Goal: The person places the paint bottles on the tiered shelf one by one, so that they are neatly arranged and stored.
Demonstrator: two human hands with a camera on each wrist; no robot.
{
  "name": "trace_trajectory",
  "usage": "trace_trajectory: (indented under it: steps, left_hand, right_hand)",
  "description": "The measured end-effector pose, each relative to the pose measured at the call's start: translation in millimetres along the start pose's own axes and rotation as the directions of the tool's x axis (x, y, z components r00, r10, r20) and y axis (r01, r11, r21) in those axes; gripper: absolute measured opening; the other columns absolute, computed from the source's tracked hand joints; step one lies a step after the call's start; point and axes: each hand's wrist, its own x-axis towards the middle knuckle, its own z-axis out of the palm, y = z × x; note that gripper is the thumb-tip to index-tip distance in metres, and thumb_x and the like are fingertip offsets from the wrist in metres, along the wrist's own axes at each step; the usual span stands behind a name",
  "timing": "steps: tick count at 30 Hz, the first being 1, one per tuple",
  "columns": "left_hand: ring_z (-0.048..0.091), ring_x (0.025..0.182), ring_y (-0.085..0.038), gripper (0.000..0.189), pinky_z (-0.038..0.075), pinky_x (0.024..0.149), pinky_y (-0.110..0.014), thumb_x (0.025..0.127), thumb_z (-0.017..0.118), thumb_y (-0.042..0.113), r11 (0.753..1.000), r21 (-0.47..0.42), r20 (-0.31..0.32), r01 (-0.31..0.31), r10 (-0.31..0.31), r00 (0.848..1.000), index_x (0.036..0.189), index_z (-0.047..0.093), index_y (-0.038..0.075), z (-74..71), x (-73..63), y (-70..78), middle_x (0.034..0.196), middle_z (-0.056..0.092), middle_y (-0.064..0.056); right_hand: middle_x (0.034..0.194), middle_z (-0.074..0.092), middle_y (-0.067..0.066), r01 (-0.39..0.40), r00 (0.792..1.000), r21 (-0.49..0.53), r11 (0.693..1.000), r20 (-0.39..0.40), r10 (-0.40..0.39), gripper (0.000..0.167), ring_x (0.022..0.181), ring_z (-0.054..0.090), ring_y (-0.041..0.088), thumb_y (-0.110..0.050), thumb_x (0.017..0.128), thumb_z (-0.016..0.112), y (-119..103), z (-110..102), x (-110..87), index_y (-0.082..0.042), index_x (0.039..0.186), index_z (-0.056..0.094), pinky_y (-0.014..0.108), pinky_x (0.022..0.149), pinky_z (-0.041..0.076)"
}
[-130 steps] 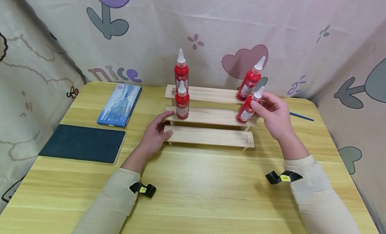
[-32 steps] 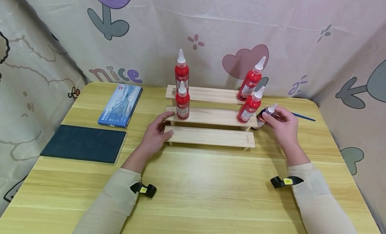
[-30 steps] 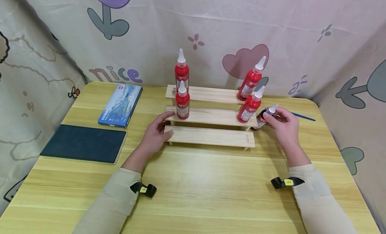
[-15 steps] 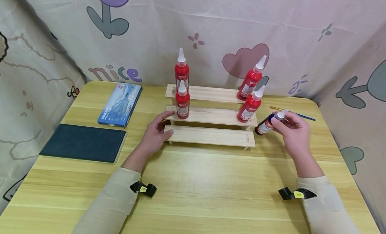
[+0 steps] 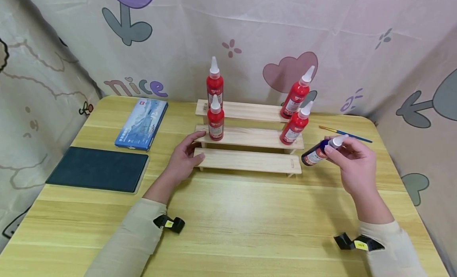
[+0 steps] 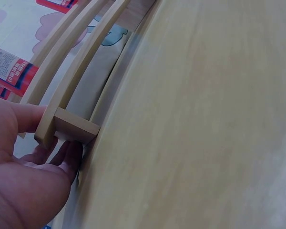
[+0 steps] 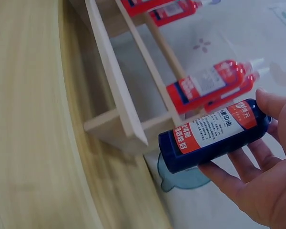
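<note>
A dark blue ink bottle (image 5: 314,155) with a white nozzle cap is pinched near its neck by my right hand (image 5: 357,166). It tilts in the air just right of the wooden step rack (image 5: 246,160); its orange-and-white label faces up in the right wrist view. My left hand (image 5: 181,160) grips the left end of the rack's lowest step, thumb on top, other fingers partly hidden behind. On the middle step stand a red bottle (image 5: 216,125) at the left and another red bottle (image 5: 294,129) at the right. The top step bears a red bottle (image 5: 215,84) and a red bottle (image 5: 295,99) likewise.
A paintbrush (image 5: 345,133) lies on the table behind my right hand. At the left are a blue flat box (image 5: 142,124) and a dark green notebook (image 5: 98,169). A printed curtain (image 5: 242,27) hangs directly behind the table (image 5: 242,225).
My right hand let go of the red bottle on the middle step, took hold of the dark blue bottle beside the rack and drew it right and nearer. My left hand stays put.
</note>
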Motion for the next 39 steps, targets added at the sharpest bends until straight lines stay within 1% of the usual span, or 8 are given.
trace_trajectory:
  steps: [5, 10, 13, 16, 21, 27, 34, 39]
  left_hand:
    - [0.041, 0.134, -0.03, 0.065, 0.026, 0.115, -0.041, 0.092, 0.058, -0.015, 1.0, 0.002, 0.0, -0.002, 0.002, 1.0, 0.147, 0.049, 0.016, -0.5, 0.2, 0.2, 0.151, 0.042, -0.001]
    - [0.04, 0.134, -0.031, 0.065, 0.025, 0.115, -0.041, 0.091, 0.058, -0.016, 1.0, -0.005, 0.004, 0.003, -0.003, 1.0, 0.147, 0.048, 0.015, 0.1, -0.7, 1.8, 0.152, 0.041, -0.003]
    - [0.04, 0.134, -0.032, 0.065, 0.025, 0.115, -0.041, 0.091, 0.058, -0.016, 1.0, -0.01, 0.004, 0.003, -0.003, 1.0, 0.148, 0.048, 0.014, 0.2, -1.0, 1.9, 0.153, 0.04, -0.004]
    - [0.04, 0.134, -0.032, 0.064, 0.025, 0.115, -0.042, 0.091, 0.058, -0.016, 1.0, -0.004, 0.002, 0.002, -0.002, 1.0, 0.148, 0.048, 0.014, -0.1, -1.2, 2.2, 0.152, 0.041, -0.004]
    - [0.041, 0.134, -0.03, 0.064, 0.026, 0.115, -0.041, 0.092, 0.058, -0.015, 1.0, 0.005, 0.0, 0.0, 0.0, 1.0, 0.147, 0.048, 0.015, -0.1, -1.1, 2.9, 0.152, 0.041, -0.001]
    - [0.042, 0.133, -0.03, 0.065, 0.026, 0.115, -0.04, 0.091, 0.058, -0.016, 1.0, 0.0, 0.0, 0.003, -0.003, 1.0, 0.147, 0.049, 0.016, 0.4, -1.3, 3.9, 0.152, 0.041, 0.0]
    - [0.042, 0.133, -0.031, 0.064, 0.026, 0.115, -0.041, 0.092, 0.058, -0.016, 1.0, 0.002, 0.001, -0.002, 0.002, 1.0, 0.147, 0.048, 0.015, 0.1, -1.0, 2.5, 0.152, 0.041, 0.0]
    - [0.041, 0.134, -0.032, 0.065, 0.026, 0.115, -0.042, 0.091, 0.058, -0.017, 1.0, 0.001, 0.0, -0.009, 0.009, 1.0, 0.148, 0.048, 0.013, 0.0, -0.1, 1.1, 0.153, 0.04, -0.002]
  right_hand:
    - [0.107, 0.07, 0.013, 0.035, 0.997, 0.004, 0.999, 0.062, -0.035, 0.027, 0.093, 0.064, 0.024, 0.015, 0.085, 0.07, -6.2, 10.1, -3.9, 0.016, 0.112, 0.064, 0.03, 0.078, 0.055]
    - [0.108, 0.071, 0.013, 0.077, 0.988, 0.009, 0.997, 0.134, -0.078, 0.025, 0.093, 0.065, 0.024, 0.017, 0.085, 0.068, -10.7, 21.0, -5.7, 0.017, 0.11, 0.063, 0.027, 0.08, 0.055]
    - [0.108, 0.071, 0.012, 0.089, 0.984, -0.036, 0.995, 0.161, -0.082, 0.025, 0.092, 0.064, 0.024, 0.016, 0.085, 0.069, -12.3, 27.3, -6.2, 0.015, 0.11, 0.065, 0.024, 0.079, 0.055]
    - [0.107, 0.072, 0.011, 0.085, 0.985, -0.092, 0.992, 0.161, -0.069, 0.024, 0.091, 0.062, 0.024, 0.014, 0.085, 0.07, -13.4, 35.3, -6.7, 0.012, 0.11, 0.067, 0.021, 0.078, 0.054]
    - [0.104, 0.07, 0.011, 0.079, 0.981, -0.135, 0.988, 0.184, -0.053, 0.024, 0.091, 0.061, 0.024, 0.013, 0.085, 0.071, -14.1, 51.8, -6.9, 0.009, 0.108, 0.07, 0.022, 0.077, 0.054]
    - [0.109, 0.069, 0.017, 0.063, 0.965, -0.09, 0.994, 0.258, -0.038, 0.025, 0.095, 0.066, 0.026, 0.013, 0.085, 0.071, -14.8, 73.0, -5.0, 0.008, 0.109, 0.07, 0.028, 0.08, 0.056]
    - [0.112, 0.069, 0.019, 0.083, 0.94, -0.029, 0.996, 0.333, -0.069, 0.026, 0.096, 0.067, 0.027, 0.017, 0.084, 0.07, -14.7, 96.8, -2.8, 0.01, 0.109, 0.069, 0.031, 0.083, 0.056]
    - [0.111, 0.068, 0.023, 0.094, 0.925, 0.009, 0.996, 0.368, -0.09, 0.027, 0.096, 0.068, 0.028, 0.017, 0.082, 0.071, -12.4, 114.6, -1.5, 0.011, 0.108, 0.068, 0.035, 0.082, 0.056]
